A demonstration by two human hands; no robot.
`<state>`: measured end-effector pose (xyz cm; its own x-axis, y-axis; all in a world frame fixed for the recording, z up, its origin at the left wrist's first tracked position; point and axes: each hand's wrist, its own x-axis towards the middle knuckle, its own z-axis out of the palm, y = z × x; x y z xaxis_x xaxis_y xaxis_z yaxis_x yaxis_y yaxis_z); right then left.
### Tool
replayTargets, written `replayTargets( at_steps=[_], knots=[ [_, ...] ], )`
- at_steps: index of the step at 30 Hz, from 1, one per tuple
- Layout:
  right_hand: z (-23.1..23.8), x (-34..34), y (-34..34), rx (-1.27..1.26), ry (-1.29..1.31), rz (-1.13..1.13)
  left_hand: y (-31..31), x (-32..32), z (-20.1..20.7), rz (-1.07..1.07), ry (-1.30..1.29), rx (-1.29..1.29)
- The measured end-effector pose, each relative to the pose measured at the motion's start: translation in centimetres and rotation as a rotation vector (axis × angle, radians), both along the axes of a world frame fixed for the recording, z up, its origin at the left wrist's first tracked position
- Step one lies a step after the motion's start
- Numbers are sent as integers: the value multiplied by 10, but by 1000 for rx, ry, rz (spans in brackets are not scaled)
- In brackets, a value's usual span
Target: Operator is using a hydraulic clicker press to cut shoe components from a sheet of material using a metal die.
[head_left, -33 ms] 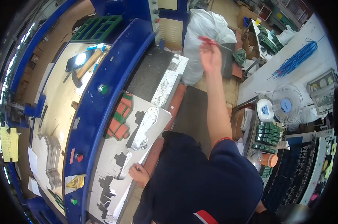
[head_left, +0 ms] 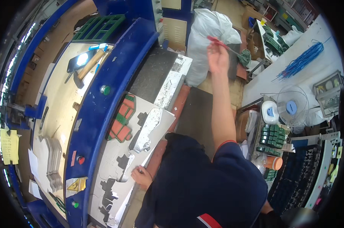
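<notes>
My right hand (head_left: pixel 218 57) is raised at the end of the outstretched arm, in front of a big white sack. Its fingers are closed around a red-handled tool (head_left: pixel 216 40) with a thin rod that points right and down; blur hides its exact kind. Lower down, my left hand (head_left: pixel 142 178) has its bent fingers on the near edge of a grey sheet (head_left: pixel 108 161) with several shaped cut-outs. On that sheet lies a red and green cutting die (head_left: pixel 122 118). A white, irregularly shaped scrap (head_left: pixel 146 131) is beside the die.
A blue machine beam (head_left: pixel 99 78) with buttons runs along the left. Behind it, a table holds a hammer (head_left: pixel 89 68), a phone (head_left: pixel 79 61) and stacked cut pieces (head_left: pixel 52 161). The white sack (head_left: pixel 202 49) stands ahead; a fan (head_left: pixel 291 106) and green blocks (head_left: pixel 272 135) are at right.
My right hand has shifted slightly to the right with the red-handled tool, and the rod shows more clearly. My left hand stays at the sheet's edge.
</notes>
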<state>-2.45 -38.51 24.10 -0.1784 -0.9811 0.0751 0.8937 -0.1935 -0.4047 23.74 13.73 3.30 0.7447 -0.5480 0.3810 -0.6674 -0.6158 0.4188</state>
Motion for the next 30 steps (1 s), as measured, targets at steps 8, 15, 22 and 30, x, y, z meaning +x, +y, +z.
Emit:
replayTargets(
  at_steps=[8, 15, 22, 30],
  knots=[
    [-11, -11, -1, 66, 25, -60, 9, 0, 7, -4, 72, -46],
    [-12, 25, -6, 85, 54, 8, 16, 4, 2, -32, 54, -98],
    [-16, 43, -17, 72, 130, 47, 23, 9, -15, -71, 60, -94],
    [-35, 22, 27, 191, 373, 116, 16, 10, -22, -143, -76, -36]
  ],
)
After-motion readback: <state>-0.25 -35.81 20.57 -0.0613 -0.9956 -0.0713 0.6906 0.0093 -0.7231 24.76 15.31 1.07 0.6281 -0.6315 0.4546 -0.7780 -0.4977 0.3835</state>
